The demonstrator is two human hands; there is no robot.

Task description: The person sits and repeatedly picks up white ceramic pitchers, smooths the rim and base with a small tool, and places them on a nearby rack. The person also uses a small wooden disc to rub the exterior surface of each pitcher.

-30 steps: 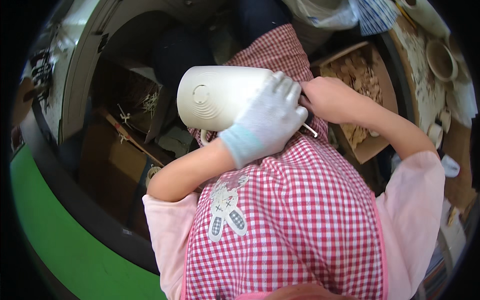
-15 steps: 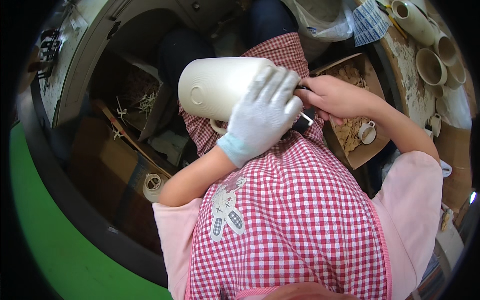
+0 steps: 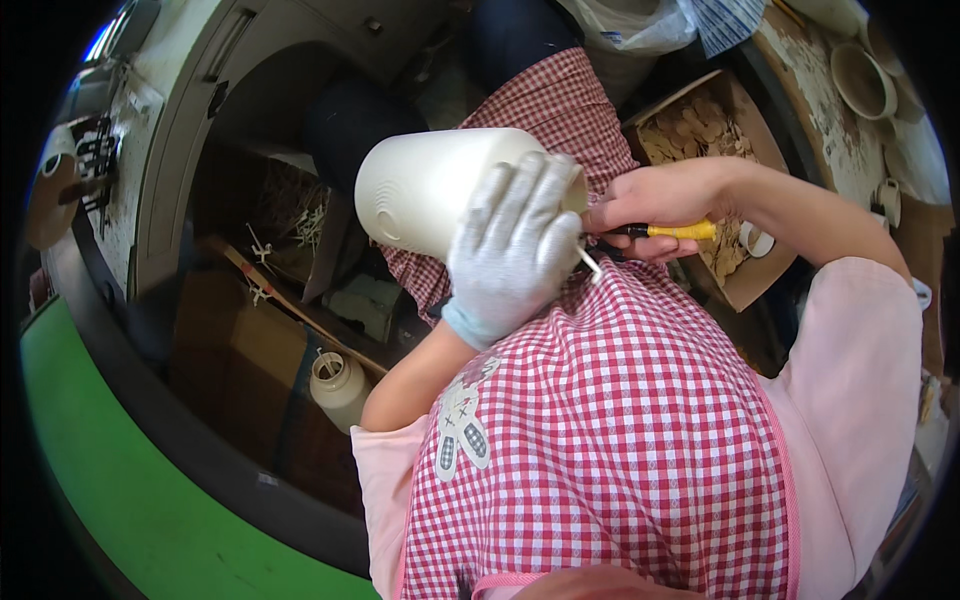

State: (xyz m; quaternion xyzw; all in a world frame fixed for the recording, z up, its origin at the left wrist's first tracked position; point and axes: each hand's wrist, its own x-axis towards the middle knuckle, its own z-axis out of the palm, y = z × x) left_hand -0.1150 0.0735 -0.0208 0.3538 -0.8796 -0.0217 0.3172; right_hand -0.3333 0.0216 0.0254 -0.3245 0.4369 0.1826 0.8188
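A cream plastic container, cylindrical with ring-like ridges on its surface, lies on its side over my lap. My left hand, in a whitish knit glove, is wrapped over it near its open right end, fingers together. A thin white plastic stick pokes out beside the gloved hand. My bare right hand is closed round a slim tool with a yellow-and-black handle, held at the container's open end. The working tip of this tool is hidden behind the gloved hand and the rim.
On the right, a cardboard box holds many flat tan scraps and a white ring-shaped piece. Cream cups stand on the worn bench beyond. To my left are a small cream jar, thin white sticks and a green surface.
My right hand has turned, so the tool's yellow handle now shows. The container and my gloved hand have shifted slightly, and the container's handle loop is now out of sight. The whole view has moved a little.
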